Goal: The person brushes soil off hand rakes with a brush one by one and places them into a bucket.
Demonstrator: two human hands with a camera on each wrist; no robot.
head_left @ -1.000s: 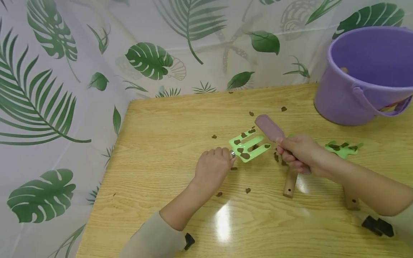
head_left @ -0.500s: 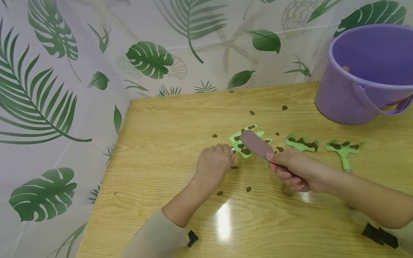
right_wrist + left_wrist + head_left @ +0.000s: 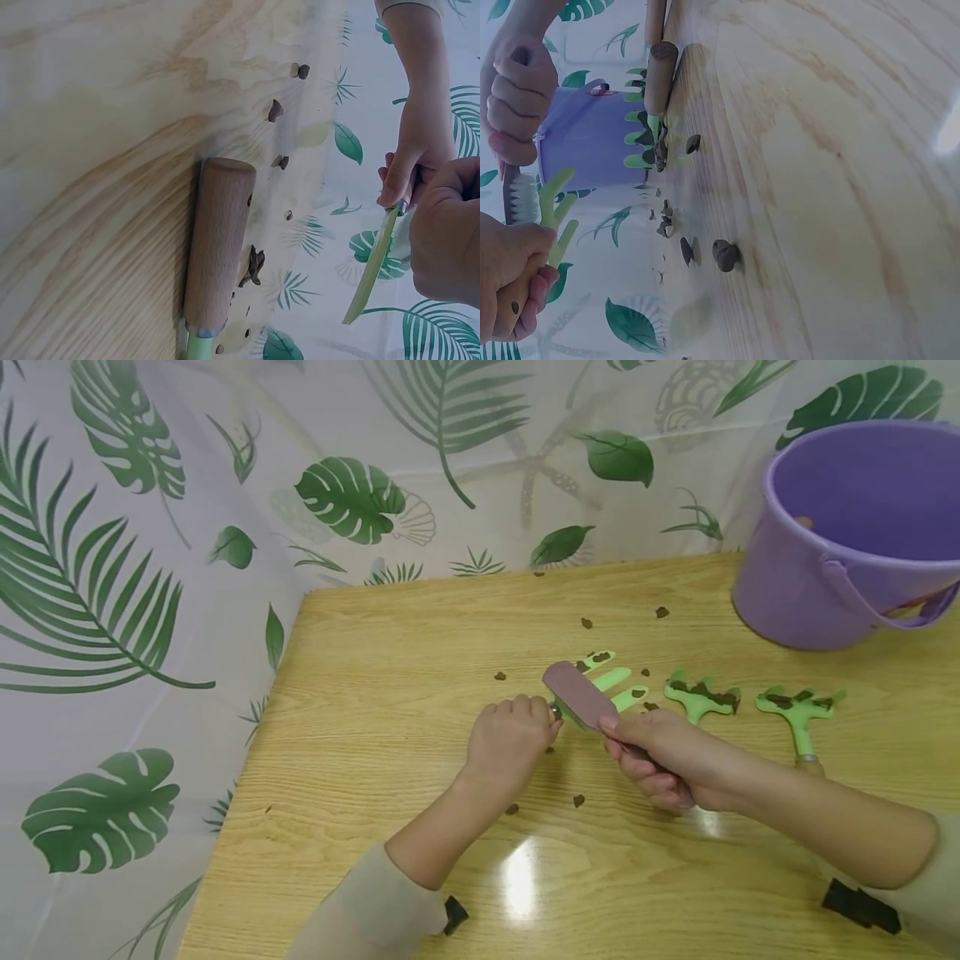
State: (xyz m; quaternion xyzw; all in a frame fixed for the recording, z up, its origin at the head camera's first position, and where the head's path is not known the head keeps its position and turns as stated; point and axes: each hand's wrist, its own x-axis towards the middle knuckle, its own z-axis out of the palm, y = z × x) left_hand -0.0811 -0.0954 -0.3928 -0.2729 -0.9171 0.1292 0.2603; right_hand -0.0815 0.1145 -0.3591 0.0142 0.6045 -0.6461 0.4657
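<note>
Leaf-printed backdrop fills the top and left of the head view behind a wood-grained table. At the centre, the left hand is clamped round the wooden handle of a green fork, knuckles up, its tines pointing right. Just to its right, the right hand grips a mauve-backed brush, thumb along the handle. The left wrist view shows white bristles facing the fork; whether they touch it is hard to tell. Both forearms come in from the lower corners, with pale sleeves pushed back.

Glare whitens the tabletop at lower centre, and brown bits lie scattered about the middle of the surface. More cling to the fork's tines.

On the right side lie two small green rakes, one nearer the hand and one farther right, their teeth caked brown. The right hand and forearm hide much of their handles. The brush head covers the fork's base. A purple bucket stands upright at upper right, cut off by the frame edge.
</note>
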